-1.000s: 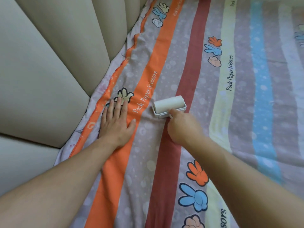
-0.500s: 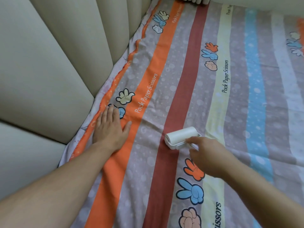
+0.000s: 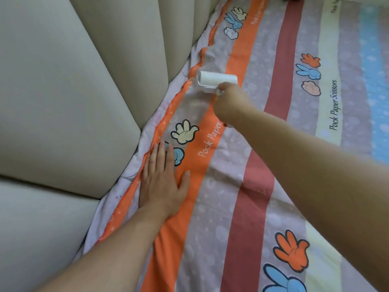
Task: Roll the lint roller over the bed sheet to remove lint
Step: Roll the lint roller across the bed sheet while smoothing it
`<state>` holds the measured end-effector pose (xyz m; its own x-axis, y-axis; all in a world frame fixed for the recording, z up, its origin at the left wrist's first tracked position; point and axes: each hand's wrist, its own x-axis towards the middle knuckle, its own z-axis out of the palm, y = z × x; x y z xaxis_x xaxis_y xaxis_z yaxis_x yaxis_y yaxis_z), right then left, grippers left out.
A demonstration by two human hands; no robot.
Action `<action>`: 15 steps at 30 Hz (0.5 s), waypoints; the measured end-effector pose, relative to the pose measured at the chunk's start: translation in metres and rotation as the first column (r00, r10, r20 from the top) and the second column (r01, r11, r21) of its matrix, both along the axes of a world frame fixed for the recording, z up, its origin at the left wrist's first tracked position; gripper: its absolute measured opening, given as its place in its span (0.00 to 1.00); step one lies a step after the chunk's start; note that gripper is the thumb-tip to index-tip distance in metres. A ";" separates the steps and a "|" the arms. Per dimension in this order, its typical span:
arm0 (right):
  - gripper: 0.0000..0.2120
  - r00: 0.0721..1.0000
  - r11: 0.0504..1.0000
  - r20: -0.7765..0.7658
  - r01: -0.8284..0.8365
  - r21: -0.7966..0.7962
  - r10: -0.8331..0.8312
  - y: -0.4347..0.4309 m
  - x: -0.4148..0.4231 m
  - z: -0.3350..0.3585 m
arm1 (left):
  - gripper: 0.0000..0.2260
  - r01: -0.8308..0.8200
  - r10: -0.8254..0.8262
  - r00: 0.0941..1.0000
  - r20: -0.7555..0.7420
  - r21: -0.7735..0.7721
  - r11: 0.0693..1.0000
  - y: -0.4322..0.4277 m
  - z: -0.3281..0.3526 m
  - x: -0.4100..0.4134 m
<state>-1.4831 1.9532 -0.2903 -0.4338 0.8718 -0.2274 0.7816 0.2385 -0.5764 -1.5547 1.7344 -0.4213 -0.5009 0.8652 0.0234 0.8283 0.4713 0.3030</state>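
Right hand grips lint roller just beyond it; left hand spread flat on bed sheet

The bed sheet, striped orange, red, pale yellow and blue with cartoon hand prints, covers the bed. My left hand lies flat on it near the edge; the lint roller rests on the orange stripe.
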 end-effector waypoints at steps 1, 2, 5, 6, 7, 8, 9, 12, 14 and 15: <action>0.18 0.999 1.000 0.046 -0.016 -0.001 0.016 0.006 -0.007 -0.003 | 0.37 -0.001 0.001 1.000 -0.002 0.001 1.000 0.001 -0.001 0.000; 0.17 0.993 0.999 0.108 -0.037 -0.011 0.038 0.009 -0.011 -0.006 | 0.37 0.001 -0.001 1.000 0.001 0.000 1.000 0.001 -0.002 -0.001; 0.17 0.963 0.996 0.253 -0.090 -0.026 0.094 -0.003 0.000 -0.012 | 0.37 0.007 -0.007 1.000 0.007 -0.011 1.000 0.002 -0.006 -0.003; 0.17 0.959 0.994 0.264 -0.103 -0.025 0.106 -0.012 0.009 -0.013 | 0.37 0.009 -0.009 1.000 0.004 -0.021 1.000 0.002 -0.006 -0.004; 0.18 0.955 0.993 0.271 -0.120 -0.018 0.120 -0.022 0.020 -0.015 | 0.37 0.012 -0.012 1.000 0.001 -0.035 0.999 0.002 -0.006 -0.004; 0.18 0.951 0.990 0.276 -0.139 -0.009 0.136 -0.033 0.033 -0.016 | 0.37 0.017 -0.017 1.000 -0.001 -0.046 0.999 0.003 -0.004 -0.004; 0.17 0.949 0.988 0.276 -0.156 -0.010 0.153 -0.044 0.046 -0.018 | 0.37 0.023 -0.023 1.000 -0.004 -0.046 0.999 0.003 -0.003 -0.004; 0.15 0.941 0.982 0.282 -0.190 -0.023 0.189 -0.079 0.080 -0.023 | 0.37 0.034 -0.034 0.999 -0.001 -0.034 0.999 0.005 0.003 -0.004; 0.17 0.935 0.980 0.296 -0.196 -0.032 0.197 -0.098 0.099 -0.022 | 0.37 0.036 -0.036 0.999 0.006 -0.044 0.998 0.006 0.007 -0.004; 0.19 0.931 0.978 0.302 -0.205 -0.035 0.206 -0.106 0.107 -0.021 | 0.38 0.037 -0.037 0.999 0.007 -0.052 0.998 0.006 0.009 -0.003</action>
<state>-1.3764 1.8473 -0.3118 -0.5139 0.7702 -0.3778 0.8528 0.4113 -0.3218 -1.5577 1.7400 -0.4119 -0.4684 0.8832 -0.0248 0.8437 0.4554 0.2841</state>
